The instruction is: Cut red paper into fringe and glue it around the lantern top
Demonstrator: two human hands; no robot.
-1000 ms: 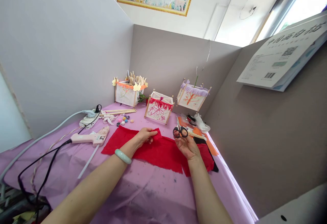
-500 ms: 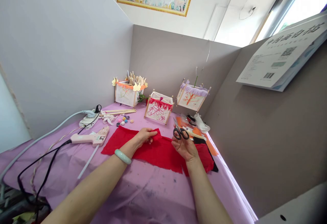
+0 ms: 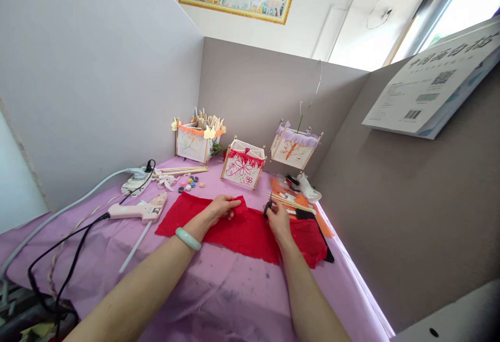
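A long piece of red cloth (image 3: 250, 235) lies across the purple tablecloth in front of me. My left hand (image 3: 223, 208), below a pale green bangle (image 3: 188, 239), pinches the cloth's far edge and lifts a small fold of it. In my right hand (image 3: 279, 219) is a pair of black-handled scissors (image 3: 267, 207), held over the right part of the cloth. The blades point away from me, and my fingers partly hide the handles. I cannot tell whether the blades touch the cloth.
A pink glue gun (image 3: 136, 211) with cords lies at left, near a power strip (image 3: 135, 182). Behind the cloth stand a red-fringed lantern (image 3: 242, 170) and a box of sticks (image 3: 193, 144). Another lantern (image 3: 294, 148) hangs at back right. Sticks and orange sheets (image 3: 325, 226) lie at right.
My right hand has turned over from palm up to back up, swinging the scissors so their handles are seen edge-on. My left hand keeps its pinch on the cloth.
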